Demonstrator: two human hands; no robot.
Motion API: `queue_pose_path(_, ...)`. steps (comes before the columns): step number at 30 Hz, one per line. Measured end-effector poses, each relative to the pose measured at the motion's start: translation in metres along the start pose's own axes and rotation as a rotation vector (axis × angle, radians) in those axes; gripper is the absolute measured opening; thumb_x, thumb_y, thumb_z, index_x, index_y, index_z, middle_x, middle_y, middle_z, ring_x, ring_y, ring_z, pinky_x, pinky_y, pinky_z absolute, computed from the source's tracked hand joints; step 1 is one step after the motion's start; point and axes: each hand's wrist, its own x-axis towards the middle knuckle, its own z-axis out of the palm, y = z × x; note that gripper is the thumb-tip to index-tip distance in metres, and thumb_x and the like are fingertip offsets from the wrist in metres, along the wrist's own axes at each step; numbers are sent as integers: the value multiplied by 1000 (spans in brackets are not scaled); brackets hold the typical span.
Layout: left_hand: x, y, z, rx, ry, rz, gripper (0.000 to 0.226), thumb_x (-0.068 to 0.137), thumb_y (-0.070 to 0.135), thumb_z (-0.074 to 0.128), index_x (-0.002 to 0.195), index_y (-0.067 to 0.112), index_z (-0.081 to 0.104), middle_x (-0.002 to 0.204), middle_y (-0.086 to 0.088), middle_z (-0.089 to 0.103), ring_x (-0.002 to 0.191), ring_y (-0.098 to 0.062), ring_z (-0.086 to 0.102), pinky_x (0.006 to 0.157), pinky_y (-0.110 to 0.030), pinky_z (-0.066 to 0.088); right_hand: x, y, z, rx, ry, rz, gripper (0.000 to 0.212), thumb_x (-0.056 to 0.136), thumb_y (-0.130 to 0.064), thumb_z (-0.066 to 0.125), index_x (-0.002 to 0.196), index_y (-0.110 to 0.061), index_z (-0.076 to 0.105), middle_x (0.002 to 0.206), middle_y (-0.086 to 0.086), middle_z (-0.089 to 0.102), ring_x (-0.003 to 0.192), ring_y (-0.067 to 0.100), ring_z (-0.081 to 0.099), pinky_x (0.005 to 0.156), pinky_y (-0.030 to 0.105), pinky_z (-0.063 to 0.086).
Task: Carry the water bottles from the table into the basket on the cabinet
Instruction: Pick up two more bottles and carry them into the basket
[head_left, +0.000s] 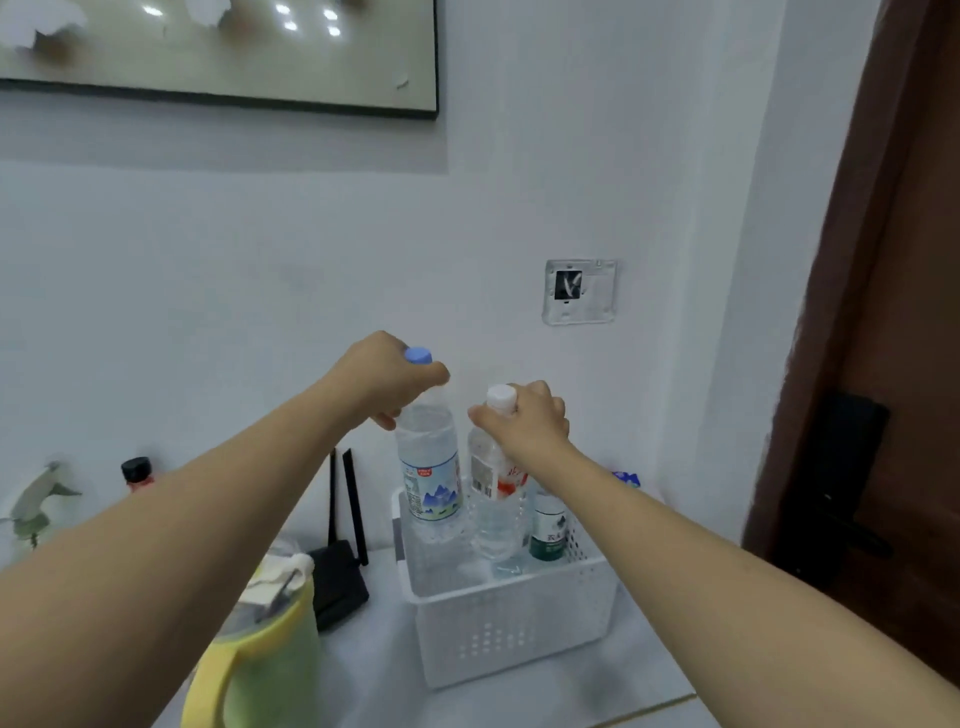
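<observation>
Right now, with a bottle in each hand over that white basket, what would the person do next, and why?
Probably lower both bottles until they stand on the basket floor, then let go. The left hand grips the blue-capped bottle by its neck and the right hand grips the white-capped bottle; both bottoms are already inside the rim, beside a green-labelled bottle.

There is only one view, from a camera worn on the person's head. It looks forward and somewhat down, along both outstretched forearms to the hands (387, 382) above the white basket (511, 621). The cabinet top (374, 675) is near, low in the frame; the wall (260, 270) fills the upper half. The wide lens bends the edges.
</observation>
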Motion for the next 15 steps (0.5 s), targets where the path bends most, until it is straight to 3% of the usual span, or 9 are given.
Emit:
queue_pose_path(2, 23, -15, 14, 18, -70, -15, 40, 77, 39, 73, 94, 3, 65, 64, -5, 59, 52, -19, 65, 48, -26, 56, 18, 14, 22, 3, -85, 9, 32, 77, -51, 65, 90, -23, 60, 111, 1, 42, 105, 25, 45, 82, 39, 46)
queue_pose_path(5, 50, -36, 38, 76, -163, -52, 35, 78, 36, 76, 93, 7, 64, 68, -8, 65, 53, -17, 67, 46, -24, 55, 37, 39, 46, 46, -161, 36, 34, 75, -48, 72, 86, -19, 59, 108, 4, 47, 87, 23, 58, 68, 33, 47)
queue_pose_path(9, 72, -62, 74, 170, -271, -92, 28, 80, 28, 78, 91, 8, 61, 77, -10, 68, 63, -18, 70, 57, -28, 59, 49, 68, 72, -34, -180, 81, 36, 68, -44, 79, 62, -22, 52, 71, -3, 59, 57, 12, 54, 47, 24, 34)
queue_pose_path(12, 81, -82, 97, 281, -334, -40, 31, 79, 24, 78, 73, 12, 50, 69, -4, 58, 66, -20, 67, 59, -29, 53, 51, 85, 87, -154, -198, 43, 37, 68, -45, 80, 63, -25, 48, 66, -8, 55, 57, 11, 52, 44, 25, 31)
queue_pose_path(15, 85, -98, 112, 391, -384, -9, 27, 78, 26, 78, 83, 9, 58, 80, -5, 62, 71, -19, 62, 62, -29, 49, 52, 100, 100, -222, -171, 40, 36, 70, -48, 77, 67, -26, 49, 74, -6, 55, 64, 17, 55, 48, 26, 34)
